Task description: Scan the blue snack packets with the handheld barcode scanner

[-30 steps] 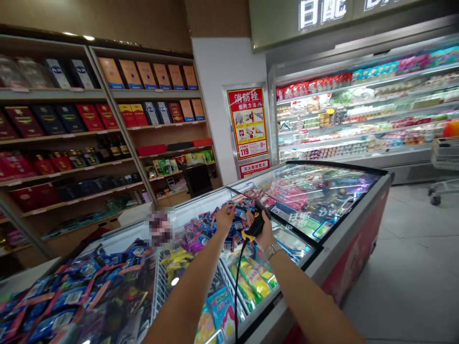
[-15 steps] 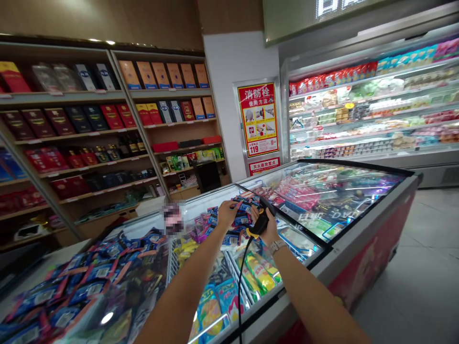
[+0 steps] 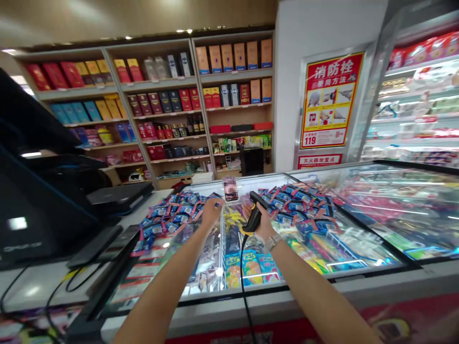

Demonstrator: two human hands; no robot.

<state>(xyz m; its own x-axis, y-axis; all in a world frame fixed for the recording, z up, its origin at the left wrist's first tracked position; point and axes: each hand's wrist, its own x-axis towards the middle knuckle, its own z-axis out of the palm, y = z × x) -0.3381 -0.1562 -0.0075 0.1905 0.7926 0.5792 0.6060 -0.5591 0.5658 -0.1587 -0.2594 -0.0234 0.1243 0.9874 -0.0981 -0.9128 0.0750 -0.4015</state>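
Note:
My right hand (image 3: 264, 223) is wrapped round the grip of a black barcode scanner (image 3: 255, 216) with yellow trim, whose black cable (image 3: 241, 267) hangs down in front. My left hand (image 3: 211, 213) is closed, fingertips pinched at a small blue packet (image 3: 214, 195) by the right end of the left pile; the fingers partly hide it. Blue-and-pink packets (image 3: 186, 209) lie heaped on the glass to the left. Another heap of the same packets (image 3: 296, 203) spreads to the right of the scanner. Between the heaps a phone (image 3: 231, 193) stands upright, its screen blurred.
Under the glass of the chest freezer (image 3: 201, 302), ice-cream packs (image 3: 251, 270) show in wire baskets. A counter at the left carries a dark monitor (image 3: 36, 200) and a flat black device (image 3: 120, 197). Shelves of boxed goods (image 3: 172, 101) stand behind, a lit chiller (image 3: 416, 119) at right.
My view has turned left, bringing the counter and monitor into sight. My left hand has gone from the right heap across to the left heap. The scanner stays in my right hand.

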